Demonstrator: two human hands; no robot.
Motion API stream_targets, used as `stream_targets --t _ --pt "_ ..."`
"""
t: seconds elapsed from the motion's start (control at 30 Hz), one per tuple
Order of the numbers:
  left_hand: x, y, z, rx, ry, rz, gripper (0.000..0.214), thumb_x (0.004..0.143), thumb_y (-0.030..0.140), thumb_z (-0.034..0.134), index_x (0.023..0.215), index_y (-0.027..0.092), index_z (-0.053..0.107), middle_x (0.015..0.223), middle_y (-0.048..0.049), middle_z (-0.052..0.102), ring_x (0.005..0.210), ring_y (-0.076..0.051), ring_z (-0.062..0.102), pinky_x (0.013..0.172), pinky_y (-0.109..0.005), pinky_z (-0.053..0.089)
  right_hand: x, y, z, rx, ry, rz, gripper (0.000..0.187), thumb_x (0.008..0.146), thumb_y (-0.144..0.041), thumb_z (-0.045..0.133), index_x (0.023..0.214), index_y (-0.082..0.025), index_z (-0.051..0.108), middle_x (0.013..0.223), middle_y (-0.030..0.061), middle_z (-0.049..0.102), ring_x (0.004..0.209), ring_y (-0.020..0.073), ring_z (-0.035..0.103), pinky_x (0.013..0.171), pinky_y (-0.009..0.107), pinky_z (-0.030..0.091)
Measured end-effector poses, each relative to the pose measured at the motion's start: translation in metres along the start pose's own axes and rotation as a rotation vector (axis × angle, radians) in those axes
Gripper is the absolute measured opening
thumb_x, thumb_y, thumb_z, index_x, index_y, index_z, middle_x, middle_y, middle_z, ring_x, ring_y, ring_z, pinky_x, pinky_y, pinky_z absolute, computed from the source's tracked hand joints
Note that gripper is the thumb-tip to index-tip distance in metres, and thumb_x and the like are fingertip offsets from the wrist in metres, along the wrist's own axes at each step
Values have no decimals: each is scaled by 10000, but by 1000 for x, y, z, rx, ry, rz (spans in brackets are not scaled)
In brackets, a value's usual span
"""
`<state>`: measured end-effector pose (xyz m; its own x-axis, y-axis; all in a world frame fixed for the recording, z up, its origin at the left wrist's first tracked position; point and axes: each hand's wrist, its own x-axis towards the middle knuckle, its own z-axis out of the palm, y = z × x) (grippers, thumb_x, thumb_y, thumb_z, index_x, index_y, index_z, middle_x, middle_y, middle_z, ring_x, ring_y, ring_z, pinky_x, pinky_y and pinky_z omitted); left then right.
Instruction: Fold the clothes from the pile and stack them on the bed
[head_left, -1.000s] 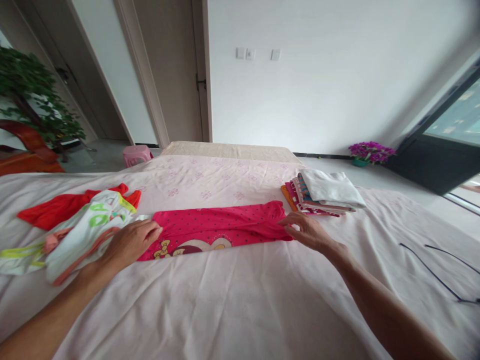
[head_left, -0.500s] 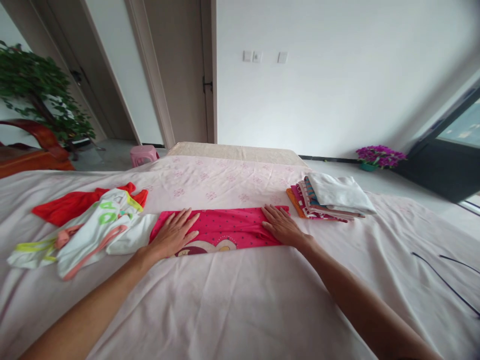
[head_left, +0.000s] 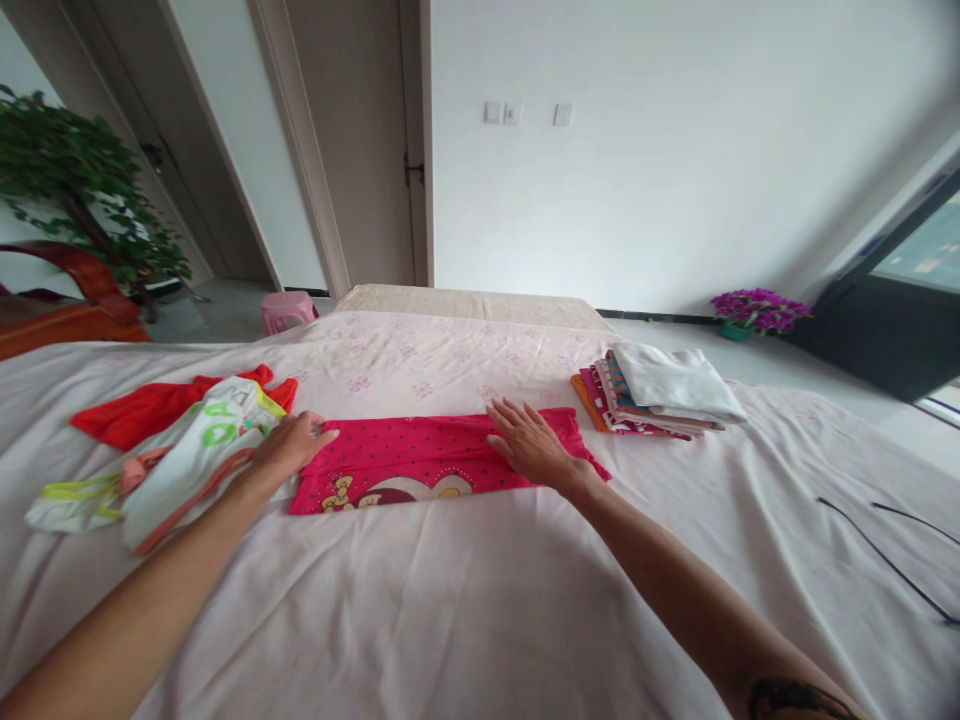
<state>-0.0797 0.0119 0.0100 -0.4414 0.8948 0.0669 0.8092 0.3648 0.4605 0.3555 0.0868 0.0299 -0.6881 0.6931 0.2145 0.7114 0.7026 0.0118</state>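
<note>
A bright pink shirt [head_left: 420, 445] with dark dots and a cartoon print lies folded into a long strip on the bed sheet. At its far left corner, my left hand [head_left: 298, 445] is closed, thumb and fingers pinching the cloth edge. My right hand [head_left: 531, 445] lies flat on the right part of the shirt, fingers spread. Right of my right hand, the shirt's end sticks out a little crookedly. Beside my left hand is a loose heap of clothes: a white top [head_left: 214, 430] with green letters and a red garment [head_left: 142, 412].
A stack of folded clothes [head_left: 667, 385], white on top, sits at the right. Dark cords [head_left: 885, 555] lie on the pale sheet [head_left: 465, 610] at far right. Beyond the bed are a pink stool [head_left: 289, 310], a potted plant [head_left: 75, 190] and purple flowers [head_left: 761, 308].
My left hand has moved from lying flat on the shirt to its left corner and closed there. My right hand has slid slightly left, uncovering the shirt's right end.
</note>
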Motion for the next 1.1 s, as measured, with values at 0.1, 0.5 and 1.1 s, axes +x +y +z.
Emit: stream_targets --t 0.1,0.5,1.1 --pt "-1 7 1 94 -13 12 419 674 576 638 832 188 661 904 -166 693 963 -385 646 850 -432 465 8 -28 10 54 4 -122 612 1037 -496 281 1561 -179 291 1603 93 290 1494 266 239 1213 500 212" --pt "-35 23 -13 -653 -331 -145 475 673 535 722 955 164 626 797 -58 740 796 -268 707 695 -332 542 11 -29 27 136 -126 -126 634 1035 -546 224 1577 -218 230 1622 57 256 1502 240 216 1230 485 160" --pt "-70 102 -40 -1194 -404 -189 489 678 297 793 1122 183 621 855 -59 763 717 -252 732 700 -392 595 6 -33 9 357 128 -46 466 1016 -421 399 1402 -209 550 1491 97 496 1429 254 371 1186 452 279"
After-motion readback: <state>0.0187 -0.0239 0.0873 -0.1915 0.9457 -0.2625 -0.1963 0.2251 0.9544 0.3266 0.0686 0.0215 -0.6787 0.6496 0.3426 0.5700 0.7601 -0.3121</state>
